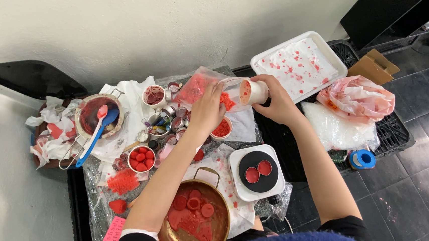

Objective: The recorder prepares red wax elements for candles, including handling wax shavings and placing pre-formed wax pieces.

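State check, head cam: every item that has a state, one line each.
right hand: holds white cup, tipped on its side
left hand: at plastic bag of red bits; grip unclear
brass pan: holds red pieces
small scale: two red discs on top
white tray: paper liner spotted red

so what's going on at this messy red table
A person stands over a cluttered table of red wax-like pieces. The right hand tips a small white cup sideways toward a clear plastic bag of red bits, and the left hand is at the bag's mouth. Nearby, a brass pan holds red chunks, and a small white hot plate carries two round red pieces.
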